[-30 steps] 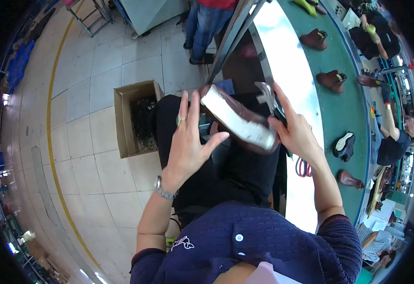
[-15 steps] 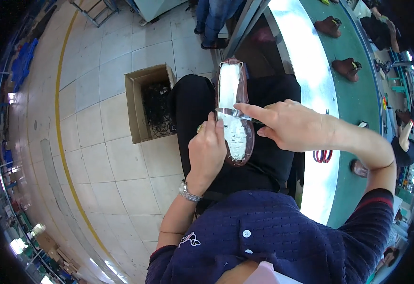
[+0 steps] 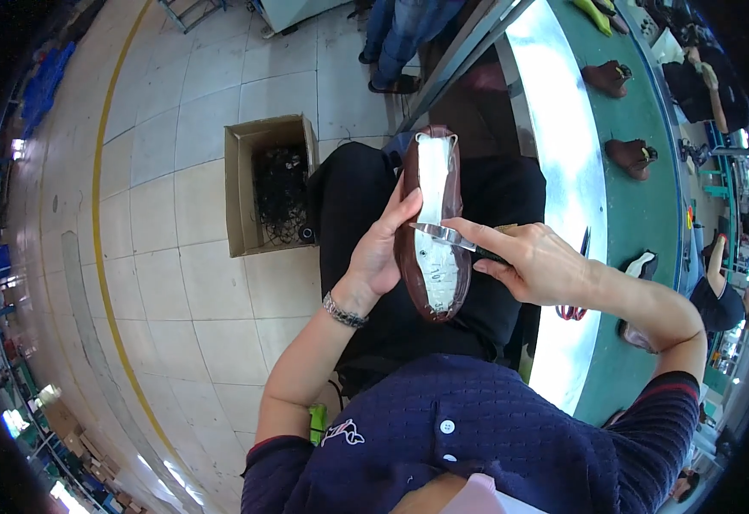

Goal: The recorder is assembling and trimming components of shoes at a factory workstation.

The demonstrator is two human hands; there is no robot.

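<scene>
A brown leather shoe (image 3: 439, 274) lies sole side up over my lap, its pale white underside facing me. My left hand (image 3: 378, 250) grips its left side, thumb on the edge and the other fingers mostly hidden beneath. In my right hand (image 3: 533, 261) is a knife (image 3: 434, 231) with a short silver blade and a dark handle. My index finger stretches along the tool toward the blade, which lies across the middle of the white underside.
On my left, a cardboard box (image 3: 233, 193) holds dark, stringy scraps. A shiny metal ledge (image 3: 556, 111) runs along my right, with red-handled scissors (image 3: 571, 313) on it. Beyond it, brown shoes (image 3: 631, 158) stand on a green belt (image 3: 648, 206). A person in jeans (image 3: 391, 43) stands ahead.
The shoe has tilted and come slightly nearer and to the right. My left hand has moved from pressing near the blade to grasping the shoe's side. The blade has turned and moved lower.
</scene>
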